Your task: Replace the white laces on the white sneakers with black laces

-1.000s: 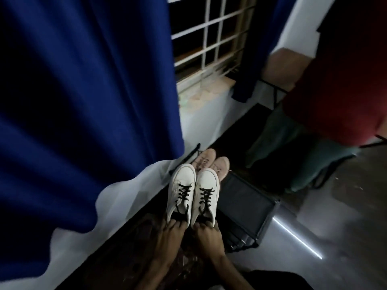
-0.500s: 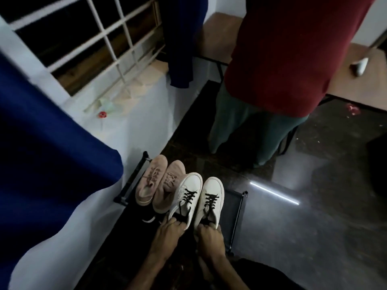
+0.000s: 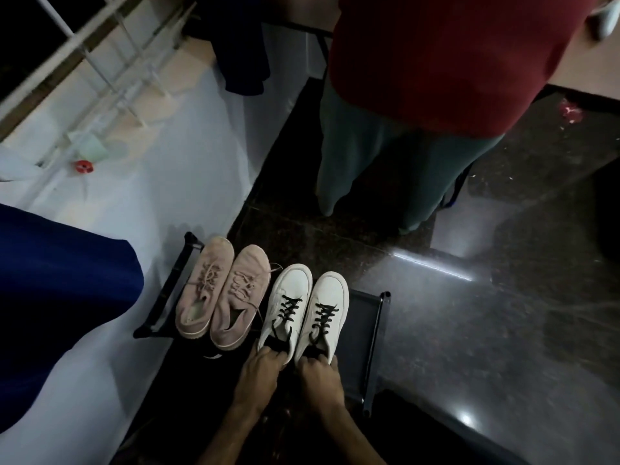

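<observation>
Two white sneakers with black laces stand side by side on a low black shoe rack [image 3: 375,333], toes pointing away from me. My left hand [image 3: 260,372] grips the heel end of the left white sneaker [image 3: 288,307], fingers curled over its collar. My right hand [image 3: 318,374] grips the heel end of the right white sneaker [image 3: 327,313] the same way. The heels themselves are hidden under my fingers.
A pair of pink sneakers [image 3: 223,293] sits on the rack just left of the white pair. A person in a red top and green trousers [image 3: 385,169] stands close behind the rack. A blue curtain [image 3: 57,290] hangs at left below a barred window [image 3: 84,45]. Dark polished floor lies to the right.
The view has swung down and right, the curtain sliding off to the left. The white sneakers, held in both hands, have come to rest beside the pink pair on the rack.
</observation>
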`<state>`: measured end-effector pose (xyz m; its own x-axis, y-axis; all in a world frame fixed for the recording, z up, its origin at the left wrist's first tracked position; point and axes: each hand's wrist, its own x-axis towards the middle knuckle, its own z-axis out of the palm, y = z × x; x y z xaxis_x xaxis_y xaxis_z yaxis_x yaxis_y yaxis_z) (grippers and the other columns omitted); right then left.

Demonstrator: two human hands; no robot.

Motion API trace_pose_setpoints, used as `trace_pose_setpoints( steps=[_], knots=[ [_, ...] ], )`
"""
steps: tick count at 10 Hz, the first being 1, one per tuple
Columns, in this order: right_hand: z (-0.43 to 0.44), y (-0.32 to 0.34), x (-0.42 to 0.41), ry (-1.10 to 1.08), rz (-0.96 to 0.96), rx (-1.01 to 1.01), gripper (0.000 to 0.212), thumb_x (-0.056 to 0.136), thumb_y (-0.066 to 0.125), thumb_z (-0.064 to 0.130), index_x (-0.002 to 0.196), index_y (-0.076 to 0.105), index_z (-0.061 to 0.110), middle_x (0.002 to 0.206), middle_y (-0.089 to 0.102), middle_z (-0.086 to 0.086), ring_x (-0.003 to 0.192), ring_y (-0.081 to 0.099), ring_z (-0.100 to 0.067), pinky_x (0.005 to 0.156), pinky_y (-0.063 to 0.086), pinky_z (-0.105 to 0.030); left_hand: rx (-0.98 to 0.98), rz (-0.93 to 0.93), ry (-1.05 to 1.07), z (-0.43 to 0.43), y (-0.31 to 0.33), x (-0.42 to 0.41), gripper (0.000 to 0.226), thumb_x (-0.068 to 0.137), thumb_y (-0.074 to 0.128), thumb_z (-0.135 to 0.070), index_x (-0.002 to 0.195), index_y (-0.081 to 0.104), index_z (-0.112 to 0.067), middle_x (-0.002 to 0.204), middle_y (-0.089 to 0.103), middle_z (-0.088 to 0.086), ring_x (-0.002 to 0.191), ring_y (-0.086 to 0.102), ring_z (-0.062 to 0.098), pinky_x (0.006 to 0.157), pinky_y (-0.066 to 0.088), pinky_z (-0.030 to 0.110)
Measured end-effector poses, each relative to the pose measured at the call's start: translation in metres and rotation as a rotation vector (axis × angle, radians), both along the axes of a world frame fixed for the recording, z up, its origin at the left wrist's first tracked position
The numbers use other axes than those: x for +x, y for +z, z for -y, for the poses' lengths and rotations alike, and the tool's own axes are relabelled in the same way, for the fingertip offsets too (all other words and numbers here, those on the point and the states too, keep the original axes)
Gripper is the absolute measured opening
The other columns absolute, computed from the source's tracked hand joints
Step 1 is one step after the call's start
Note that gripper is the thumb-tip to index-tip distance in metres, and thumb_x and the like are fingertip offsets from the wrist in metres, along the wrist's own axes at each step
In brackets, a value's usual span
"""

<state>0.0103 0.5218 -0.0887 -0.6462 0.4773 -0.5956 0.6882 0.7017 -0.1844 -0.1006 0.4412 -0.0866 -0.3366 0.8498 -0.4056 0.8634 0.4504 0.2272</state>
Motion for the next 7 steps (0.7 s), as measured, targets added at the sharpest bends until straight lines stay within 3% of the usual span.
trace_pose_setpoints(
  steps=[1,2,3,4,5,6,7],
  knots=[
    [0.002,-0.002,-0.003,-0.022,0.037,0.042,0.029,0.048,0.088,0.027,0.067,0.067,0.019,0.056,0.064,-0.001,0.063,0.064,-0.019,0.069,0.055,-0.051,0.012,-0.035,-0.008,0.0,-0.003,-0.002,0.04,0.033,0.088,-0.007,0.057,0.061,-0.024,0.05,0.053,-0.005,0.05,0.057,0.011,0.051,0.04,0.021],
    [0.006,-0.007,-0.006,-0.016,0.003,0.031,0.014,0.078,0.067,0.018,0.091,0.069,0.014,0.08,0.071,-0.006,0.088,0.067,-0.026,0.089,0.045,-0.063,0.033,-0.088,-0.049,-0.003,-0.002,-0.003,0.037,0.033,0.089,-0.013,0.053,0.06,-0.023,0.047,0.054,-0.004,0.048,0.057,0.011,0.053,0.046,0.021],
    [0.01,-0.008,-0.002,0.027,0.037,0.06,0.03,0.097,0.038,0.012,0.121,0.054,0.006,0.114,0.064,-0.013,0.117,0.051,-0.032,0.11,0.017,-0.064,-0.033,-0.095,-0.049,-0.002,0.006,-0.002,0.042,0.03,0.089,-0.008,0.061,0.064,-0.022,0.052,0.059,-0.004,0.054,0.063,0.014,0.066,0.057,0.027],
    [0.006,0.01,-0.003,0.024,0.069,0.118,0.022,0.083,0.065,0.02,0.099,0.065,0.006,0.09,0.068,-0.013,0.095,0.06,-0.032,0.103,0.03,-0.066,-0.083,-0.021,-0.003,-0.001,0.023,-0.005,0.038,0.065,0.068,0.002,0.098,0.068,-0.016,0.087,0.071,0.005,0.088,0.068,0.027,0.088,0.052,0.037],
    [0.01,0.027,0.002,-0.013,0.104,0.067,0.024,0.064,0.081,0.025,0.079,0.069,0.009,0.068,0.067,-0.008,0.077,0.065,-0.028,0.093,0.043,-0.064,-0.047,0.018,0.049,0.002,0.049,-0.006,0.05,0.081,0.048,0.001,0.128,0.056,-0.014,0.118,0.066,0.008,0.114,0.059,0.028,0.1,0.042,0.036],
    [0.009,0.047,-0.003,0.007,-0.005,0.197,0.036,0.094,0.042,0.019,0.124,0.057,0.006,0.113,0.066,-0.01,0.117,0.052,-0.033,0.108,0.015,-0.067,0.012,-0.005,0.068,0.0,0.075,-0.011,0.047,0.09,0.05,-0.01,0.136,0.048,-0.016,0.128,0.06,0.003,0.12,0.054,0.023,0.099,0.041,0.033],
    [0.009,0.072,-0.007,-0.021,-0.008,0.332,0.038,0.091,0.048,0.023,0.125,0.057,0.007,0.115,0.063,-0.011,0.115,0.052,-0.033,0.105,0.016,-0.069,0.129,-0.018,0.096,0.006,0.105,-0.013,0.046,0.092,0.054,-0.027,0.137,0.045,-0.019,0.136,0.056,-0.001,0.127,0.05,0.018,0.106,0.037,0.033]
  ],
)
